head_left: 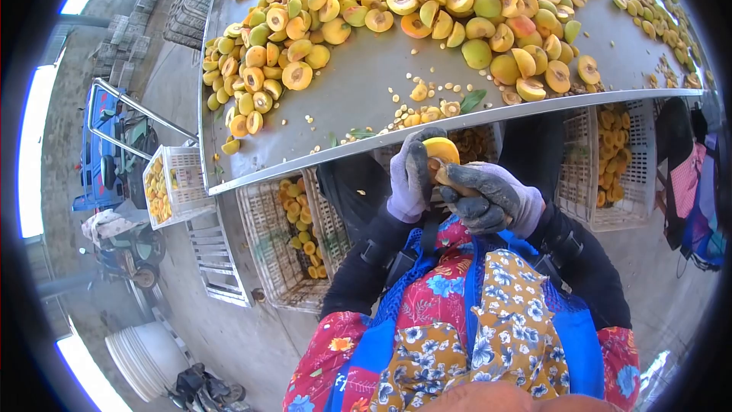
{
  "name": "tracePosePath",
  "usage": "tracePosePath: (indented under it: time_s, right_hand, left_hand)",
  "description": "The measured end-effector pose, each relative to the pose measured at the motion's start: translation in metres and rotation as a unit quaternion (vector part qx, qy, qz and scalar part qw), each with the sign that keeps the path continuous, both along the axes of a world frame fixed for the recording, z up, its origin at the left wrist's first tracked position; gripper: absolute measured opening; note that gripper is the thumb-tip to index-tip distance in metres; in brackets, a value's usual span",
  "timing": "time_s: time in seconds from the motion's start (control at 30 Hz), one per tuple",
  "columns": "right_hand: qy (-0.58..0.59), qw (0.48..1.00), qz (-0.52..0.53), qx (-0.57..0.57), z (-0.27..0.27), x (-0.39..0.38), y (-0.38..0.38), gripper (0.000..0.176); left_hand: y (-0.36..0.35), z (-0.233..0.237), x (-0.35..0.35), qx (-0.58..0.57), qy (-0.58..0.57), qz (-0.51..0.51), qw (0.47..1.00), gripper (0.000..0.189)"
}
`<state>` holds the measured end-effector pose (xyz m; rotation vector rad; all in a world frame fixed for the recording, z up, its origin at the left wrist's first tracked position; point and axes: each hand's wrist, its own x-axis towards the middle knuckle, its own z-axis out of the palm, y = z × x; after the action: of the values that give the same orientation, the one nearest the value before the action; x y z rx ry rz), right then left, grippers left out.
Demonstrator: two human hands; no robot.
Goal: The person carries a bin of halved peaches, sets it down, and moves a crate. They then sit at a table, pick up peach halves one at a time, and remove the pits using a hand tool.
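Both my hands wear grey-coated gloves and meet just below the metal table's front edge. My left hand [412, 173] is closed round a yellow fruit half [442, 150], its cut side partly in view. Against the fruit's lower side, my right hand [488, 197] is closed in a pinch, with something small and brown at its fingertips that I cannot make out. Cut and whole fruit [488, 8] lie heaped on the metal table [366, 69] beyond my hands. Small pale pits and fruit pieces [427, 113] lie near the edge.
White crates of fruit [284, 290] [602, 217] stand under the table on both sides. Another fruit crate [187, 202] is at the left, beside a slatted stand [217, 263]. White buckets [141, 358] lie at the lower left. Bags [690, 183] hang at the right.
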<state>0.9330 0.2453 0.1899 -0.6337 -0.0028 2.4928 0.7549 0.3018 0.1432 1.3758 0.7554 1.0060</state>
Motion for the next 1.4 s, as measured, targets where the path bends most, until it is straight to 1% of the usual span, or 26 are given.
tracePosePath:
  time_s: [0.07,0.17,0.27,0.37,0.4,0.5,0.53,0.63,0.7,0.77,0.8,0.83,0.87,0.9,0.93,0.97,1.03,1.07,1.1,1.13,1.17,1.23,1.3,1.33,1.37,1.4]
  right_hand:
    - [0.01,0.999,-0.019,-0.03,-0.003,-0.003,-0.004,0.042]
    - [0.125,0.991,-0.003,-0.056,-0.021,-0.001,-0.01,0.042]
    - [-0.031,0.999,-0.013,0.016,-0.007,-0.004,-0.009,0.04]
    - [-0.13,0.987,-0.091,0.039,-0.002,-0.019,-0.01,0.041]
    - [-0.08,0.992,-0.093,0.041,-0.005,-0.014,-0.011,0.039]
    - [-0.032,0.99,-0.129,0.034,-0.004,-0.005,-0.012,0.037]
    - [-0.029,0.993,-0.114,0.024,-0.004,-0.002,-0.012,0.036]
    - [-0.048,0.993,-0.105,0.027,-0.014,0.002,-0.017,0.036]
    - [-0.06,0.994,-0.093,0.024,-0.02,0.005,-0.016,0.036]
    - [-0.088,0.992,-0.083,0.028,-0.028,0.007,-0.014,0.038]
    - [-0.11,0.99,-0.079,0.035,-0.033,0.007,-0.014,0.04]
    - [-0.131,0.988,-0.074,0.042,-0.038,0.007,-0.013,0.041]
    - [-0.146,0.986,-0.069,0.043,-0.041,0.009,-0.013,0.041]
    - [-0.16,0.984,-0.064,0.045,-0.043,0.01,-0.012,0.041]
    - [-0.175,0.982,-0.06,0.048,-0.045,0.011,-0.011,0.042]
    - [-0.188,0.979,-0.06,0.048,-0.047,0.009,-0.009,0.042]
    - [-0.218,0.973,-0.057,0.046,-0.05,0.008,-0.004,0.042]
    - [-0.216,0.976,-0.033,0.019,-0.046,0.009,0.0,0.041]
    - [-0.229,0.972,-0.033,0.029,-0.047,0.007,0.002,0.04]
    - [-0.242,0.969,-0.034,0.038,-0.05,0.005,0.002,0.039]
    - [-0.256,0.965,-0.036,0.046,-0.05,0.004,0.002,0.038]
    - [-0.283,0.954,-0.041,0.085,-0.038,0.004,0.005,0.034]
    - [-0.344,0.927,-0.038,0.144,-0.028,0.003,0.007,0.031]
    - [-0.36,0.922,-0.053,0.13,-0.028,0.0,0.008,0.028]
    - [-0.434,0.869,-0.064,0.23,-0.04,0.0,0.008,0.025]
    - [-0.499,0.799,-0.073,0.327,-0.061,0.001,0.007,0.023]
  left_hand:
    - [-0.003,-0.007,-0.001,-0.043,-0.023,-0.024,0.999,0.05]
    - [-0.003,-0.005,-0.003,-0.033,-0.022,-0.058,0.998,0.051]
    - [-0.003,-0.006,0.0,-0.089,-0.031,-0.054,0.994,0.053]
    - [-0.009,-0.022,0.009,-0.155,-0.046,0.046,0.986,0.056]
    - [-0.005,-0.02,0.01,-0.13,-0.027,0.055,0.99,0.057]
    - [-0.005,-0.012,0.003,-0.243,-0.04,0.092,0.965,0.054]
    - [-0.002,-0.021,-0.004,-0.305,-0.104,0.082,0.943,0.053]
    - [0.004,-0.02,-0.028,-0.384,-0.177,0.046,0.905,0.051]
    - [0.001,-0.009,-0.041,-0.315,-0.089,0.097,0.94,0.047]
    - [0.001,-0.001,-0.068,-0.321,-0.051,0.114,0.939,0.046]
    - [-0.005,0.005,-0.079,-0.218,0.022,0.135,0.966,0.043]
    - [-0.009,0.024,-0.097,-0.164,0.138,0.144,0.966,0.042]
    - [-0.013,0.02,-0.125,-0.101,0.258,0.168,0.946,0.042]
    - [-0.016,0.017,-0.154,-0.044,0.377,0.194,0.905,0.044]
    - [-0.018,0.011,-0.181,0.035,0.558,0.252,0.79,0.044]
    - [-0.017,0.024,-0.184,-0.06,0.674,0.276,0.682,0.051]
    - [0.008,0.027,-0.187,0.001,0.785,0.296,0.544,0.057]
    - [0.033,0.031,-0.184,0.044,0.732,0.303,0.608,0.057]
    - [0.068,0.035,-0.177,0.089,0.673,0.307,0.667,0.058]
    - [0.106,0.031,-0.171,0.08,0.632,0.321,0.701,0.059]
    - [0.145,0.023,-0.16,0.118,0.621,0.351,0.691,0.06]
    - [0.221,-0.014,-0.154,0.108,0.611,0.34,0.707,0.064]
    - [0.264,-0.069,-0.147,0.113,0.627,0.37,0.676,0.064]
    - [0.266,-0.071,-0.14,0.109,0.532,0.366,0.756,0.064]
    - [0.264,-0.073,-0.137,0.102,0.431,0.356,0.823,0.064]
    - [0.26,-0.075,-0.133,0.093,0.324,0.343,0.877,0.065]
